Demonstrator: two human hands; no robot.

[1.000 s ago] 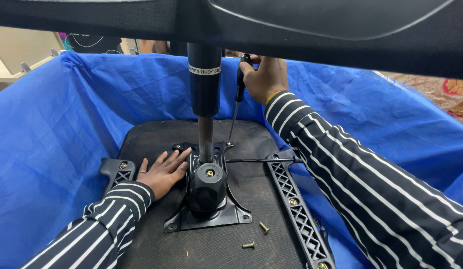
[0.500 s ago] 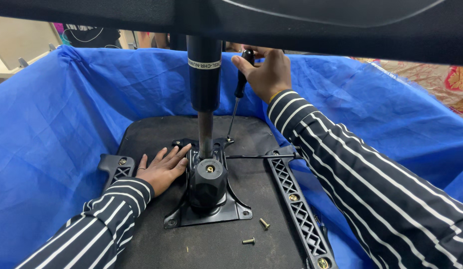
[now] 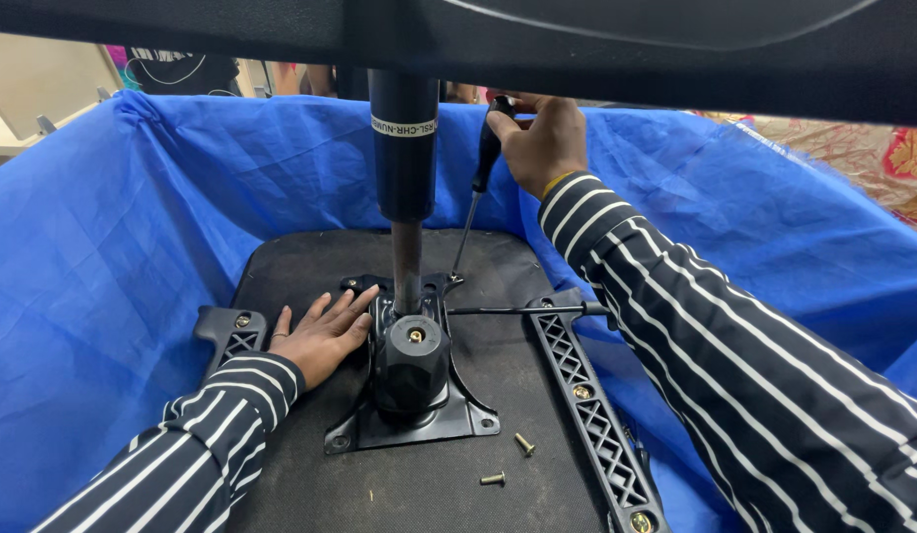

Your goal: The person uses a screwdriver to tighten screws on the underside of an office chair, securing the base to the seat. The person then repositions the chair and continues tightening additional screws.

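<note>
While we are looking down through the head camera, we are working on an upturned chair seat [image 3: 310, 262], a black padded slab lying inside a blue fabric liner [image 3: 113, 247]. Taking the black mechanism plate [image 3: 411, 400] bolted at the seat's middle as our landmark, we are resting our left hand [image 3: 325, 334] flat on the seat just to the left of it, fingers spread and palm down, the fingertips touching the plate's left edge. It is gripping nothing.

Above and behind the plate, we are holding our right hand [image 3: 540, 140] up near the liner's far wall, its fingers curled tightly around the black handle of a screwdriver [image 3: 475, 192]. Its thin shaft is slanting down and to the left, and its tip is meeting the plate's far right corner.

Rising straight out of the plate, a dark gas cylinder [image 3: 404, 148] is standing upright, with a pale label band around it, and its top is disappearing behind a dark chair part across the upper edge of the view.

To the right of the plate, a black latticed armrest bracket [image 3: 586, 415] is lying along the seat, and a thin lever rod [image 3: 513, 310] is running from the plate toward it. To the left, beyond our left hand, a shorter bracket [image 3: 231, 331] is sitting at the seat's edge. Just in front of the plate, two loose brass screws [image 3: 508, 460] are lying on the seat, near each other.
</note>
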